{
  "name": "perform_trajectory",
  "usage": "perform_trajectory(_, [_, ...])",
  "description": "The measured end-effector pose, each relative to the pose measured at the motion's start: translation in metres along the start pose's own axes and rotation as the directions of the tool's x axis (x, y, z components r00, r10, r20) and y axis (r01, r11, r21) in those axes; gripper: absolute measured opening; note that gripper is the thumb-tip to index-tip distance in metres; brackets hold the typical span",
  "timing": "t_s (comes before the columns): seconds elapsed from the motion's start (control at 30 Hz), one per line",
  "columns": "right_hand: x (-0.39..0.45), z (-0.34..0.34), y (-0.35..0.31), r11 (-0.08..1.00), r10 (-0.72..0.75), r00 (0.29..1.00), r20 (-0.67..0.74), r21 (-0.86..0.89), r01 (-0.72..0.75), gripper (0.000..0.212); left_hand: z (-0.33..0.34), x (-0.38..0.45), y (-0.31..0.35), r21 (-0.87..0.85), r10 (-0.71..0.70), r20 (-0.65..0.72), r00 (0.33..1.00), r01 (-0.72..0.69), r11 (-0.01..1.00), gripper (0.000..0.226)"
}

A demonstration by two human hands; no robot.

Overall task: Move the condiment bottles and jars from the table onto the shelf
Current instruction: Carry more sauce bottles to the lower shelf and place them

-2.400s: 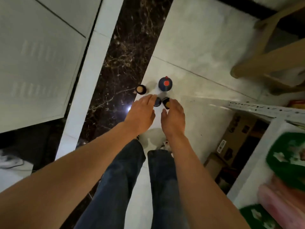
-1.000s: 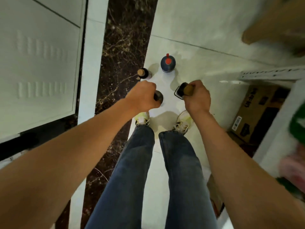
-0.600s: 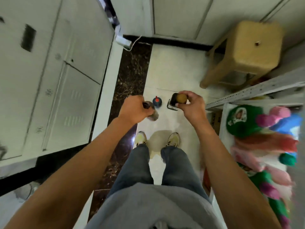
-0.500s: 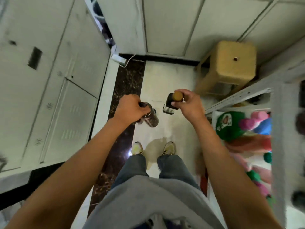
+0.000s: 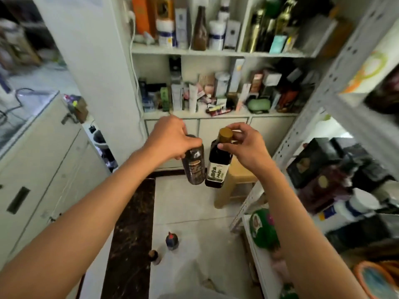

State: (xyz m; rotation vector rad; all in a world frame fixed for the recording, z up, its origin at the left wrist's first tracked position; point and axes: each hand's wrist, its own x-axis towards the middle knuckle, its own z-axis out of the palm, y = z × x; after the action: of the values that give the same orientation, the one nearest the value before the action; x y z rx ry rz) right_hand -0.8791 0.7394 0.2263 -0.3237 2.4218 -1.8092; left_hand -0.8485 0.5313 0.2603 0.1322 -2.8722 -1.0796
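The left hand (image 5: 172, 138) is curled over the top of a dark round bottle (image 5: 193, 164), its fingers wrapped around the neck so that the cap is hidden under the palm. The bottle hangs below the fist, tilted slightly, its label facing the camera. The right hand (image 5: 244, 145) pinches a dark square bottle (image 5: 218, 167) by its neck: the thumb presses just under the gold cap (image 5: 225, 133) on the near side, and the other fingers curl round the far side of the cap. This bottle also hangs below the fingers, with a pale label low on its body. The two bottles are held in the air just beside each other, in front of the white shelves (image 5: 216, 53) crowded with boxes and containers. Down on the pale floor (image 5: 194, 201) stand two more bottles, one with a red cap (image 5: 171, 240) and a smaller one with a brown cap (image 5: 153, 255), near each other. A yellow stool (image 5: 235, 180) stands behind the held bottles.
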Motion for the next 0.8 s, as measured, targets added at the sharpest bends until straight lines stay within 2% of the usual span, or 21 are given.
perform_trajectory(0.1, [-0.003, -0.022, -0.035, 0.995, -0.090, 0.992, -0.084, -0.053, 0.086, 0.045, -0.023, 0.016, 0.047, 0.022, 0.153, -0.007, 0.988, -0.153, 0.988, 0.030])
perform_trajectory(0.27, [-0.013, -0.061, -0.085, 0.974, -0.215, 0.945, -0.246, -0.128, 0.189, 0.046, -0.046, 0.034, 0.110, 0.016, 0.324, -0.004, 0.946, -0.324, 0.946, 0.035])
perform_trajectory(0.4, [-0.033, -0.092, -0.123, 0.958, -0.280, 0.884, -0.376, -0.164, 0.234, 0.044, -0.059, 0.040, 0.158, 0.006, 0.487, -0.082, 0.870, -0.488, 0.873, 0.032])
perform_trajectory(0.57, [-0.065, -0.130, -0.167, 0.936, -0.347, 0.772, -0.533, -0.251, 0.248, 0.045, -0.067, 0.037, 0.223, -0.053, 0.641, -0.190, 0.744, -0.659, 0.750, 0.032])
perform_trajectory(0.8, [-0.109, -0.174, -0.203, 0.909, -0.407, 0.586, -0.700, -0.372, 0.187, 0.041, -0.054, 0.022, 0.296, -0.186, 0.742, -0.274, 0.611, -0.791, 0.583, 0.028])
